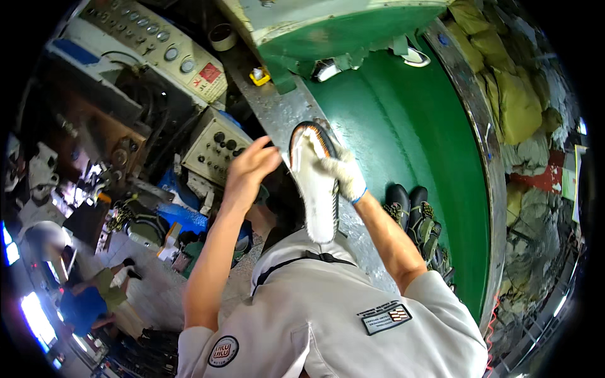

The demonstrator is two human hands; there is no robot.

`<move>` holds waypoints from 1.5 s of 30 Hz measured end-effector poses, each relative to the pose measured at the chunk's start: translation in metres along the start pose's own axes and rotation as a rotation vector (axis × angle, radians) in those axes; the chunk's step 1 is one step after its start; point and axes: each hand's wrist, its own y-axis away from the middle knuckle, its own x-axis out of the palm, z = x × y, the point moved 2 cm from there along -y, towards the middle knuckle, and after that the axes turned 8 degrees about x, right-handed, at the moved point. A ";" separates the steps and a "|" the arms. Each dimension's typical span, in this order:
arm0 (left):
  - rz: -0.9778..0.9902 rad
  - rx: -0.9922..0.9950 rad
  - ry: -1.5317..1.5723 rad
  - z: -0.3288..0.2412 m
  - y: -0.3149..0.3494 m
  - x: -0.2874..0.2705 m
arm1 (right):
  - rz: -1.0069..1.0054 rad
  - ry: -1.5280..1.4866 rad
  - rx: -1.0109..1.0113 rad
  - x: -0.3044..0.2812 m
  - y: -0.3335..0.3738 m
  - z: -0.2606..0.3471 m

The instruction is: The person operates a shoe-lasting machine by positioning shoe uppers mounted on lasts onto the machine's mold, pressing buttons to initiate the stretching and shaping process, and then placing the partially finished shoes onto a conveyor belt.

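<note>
A green belt [391, 132] fills the stretch from 12 to 4 o'clock, seen from the middle of the view. Directly on it, between 3 and 4 o'clock, stand dark shoes [398, 203], two side by side with more footwear just beyond, toward 4. A white piece [416, 58] lies on it near 1 o'clock. Along its left side runs a metal ledge [287, 94], slanting from 11 toward 5 o'clock; a small yellow thing [259, 76] sits on its 11 o'clock stretch.

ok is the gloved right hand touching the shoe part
Touching. In the head view, the gloved right hand grips the shoe part, its thumb lying over the white face.
</note>
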 end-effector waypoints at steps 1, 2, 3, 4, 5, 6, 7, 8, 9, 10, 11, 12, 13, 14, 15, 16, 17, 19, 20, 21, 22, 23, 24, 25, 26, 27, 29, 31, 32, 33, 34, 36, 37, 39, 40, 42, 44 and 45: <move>-0.061 0.022 -0.033 0.002 0.006 -0.009 | -0.044 -0.005 0.018 -0.026 -0.002 -0.002; -0.163 -0.009 -0.019 0.014 0.015 -0.026 | -0.093 0.103 0.025 -0.047 -0.001 0.007; -0.233 -0.007 0.011 0.025 0.028 -0.044 | -0.199 0.261 0.045 -0.075 -0.006 0.004; -0.317 0.029 -0.072 0.024 0.042 -0.052 | -0.280 0.425 0.081 -0.105 -0.008 0.002; -0.374 0.059 -0.073 0.028 0.058 -0.067 | -0.374 0.709 0.058 -0.133 -0.011 0.002; -0.425 0.082 -0.116 0.028 0.074 -0.080 | -0.514 0.933 0.331 -0.153 -0.008 0.006; -0.470 0.100 -0.145 0.026 0.088 -0.091 | -0.609 1.207 0.334 -0.165 -0.003 0.011; -0.535 0.125 -0.176 0.025 0.103 -0.102 | -0.655 1.369 0.469 -0.169 -0.002 0.015; -0.582 0.141 -0.180 0.022 0.114 -0.111 | -0.685 1.414 0.505 -0.163 0.000 0.021; -0.641 0.160 -0.190 0.018 0.126 -0.120 | -0.749 1.490 0.448 -0.159 0.002 0.017; -0.676 0.220 -0.220 0.017 0.138 -0.127 | -0.745 1.430 0.450 -0.131 0.005 0.025; -0.717 0.245 -0.185 0.011 0.146 -0.132 | -0.722 1.315 0.314 -0.146 -0.002 -0.006; -0.751 0.283 -0.166 0.011 0.153 -0.142 | -0.684 1.200 0.185 -0.163 -0.009 -0.038; -0.772 0.313 -0.132 0.007 0.158 -0.150 | -0.617 1.048 0.135 -0.163 -0.016 -0.066; -0.816 0.328 -0.149 0.005 0.168 -0.159 | -0.537 0.969 0.158 -0.137 -0.019 -0.079; -0.877 0.315 -0.161 -0.004 0.177 -0.164 | -0.503 0.971 0.199 -0.104 -0.016 -0.086; -0.937 0.348 -0.205 -0.004 0.189 -0.182 | -0.401 0.960 0.266 -0.079 -0.016 -0.096; -1.060 0.412 -0.226 0.004 0.215 -0.220 | -0.320 0.973 0.244 -0.053 -0.015 -0.136; -1.158 0.375 -0.280 0.004 0.229 -0.236 | -0.292 0.967 0.264 -0.040 -0.009 -0.149; -1.203 0.365 -0.220 0.017 0.241 -0.255 | -0.265 0.977 0.299 -0.036 -0.005 -0.160; -1.258 0.357 -0.160 0.037 0.255 -0.274 | -0.228 0.991 0.332 -0.032 -0.003 -0.172; -1.294 0.283 -0.046 0.061 0.266 -0.293 | -0.192 0.972 0.372 -0.023 0.001 -0.173; -1.290 0.215 0.061 0.093 0.274 -0.311 | -0.178 0.991 0.371 -0.021 0.003 -0.175; -1.242 0.111 0.106 0.121 0.277 -0.320 | -0.167 1.012 0.369 -0.028 0.002 -0.178; -1.185 0.005 0.154 0.150 0.280 -0.326 | -0.162 1.035 0.370 -0.032 0.001 -0.178; -1.154 -0.105 0.157 0.180 0.278 -0.327 | -0.163 1.072 0.371 -0.025 0.001 -0.170; -1.165 -0.278 -0.068 0.251 0.260 -0.323 | -0.197 1.080 0.402 -0.041 -0.005 -0.166; -1.113 -0.376 -0.297 0.301 0.231 -0.323 | -0.203 1.173 0.400 -0.042 -0.009 -0.158; -1.019 -0.401 -0.293 0.310 0.213 -0.320 | -0.213 1.196 0.376 -0.050 -0.009 -0.159; -1.014 -0.532 -0.312 0.299 0.198 -0.311 | -0.222 1.220 0.351 -0.055 -0.008 -0.160; -1.021 -0.661 -0.331 0.286 0.191 -0.307 | -0.233 1.179 0.353 -0.045 -0.008 -0.158; -1.121 -0.610 -0.304 0.301 0.190 -0.310 | -0.256 1.098 0.356 -0.025 -0.006 -0.159; -1.154 -0.573 -0.322 0.311 0.187 -0.309 | -0.271 1.101 0.359 -0.017 -0.002 -0.158; -1.188 -0.495 -0.316 0.319 0.197 -0.313 | -0.268 1.099 0.485 0.028 0.002 -0.149; -1.162 -0.419 -0.300 0.312 0.202 -0.315 | -0.271 1.101 0.504 0.034 0.004 -0.151; -1.091 -0.262 -0.267 0.279 0.212 -0.317 | -0.238 1.055 0.434 0.038 0.005 -0.155; -1.000 -0.026 -0.202 0.242 0.223 -0.327 | -0.194 0.992 0.350 0.047 0.003 -0.151; -0.969 0.053 -0.208 0.222 0.228 -0.335 | -0.165 0.944 0.298 0.063 0.000 -0.147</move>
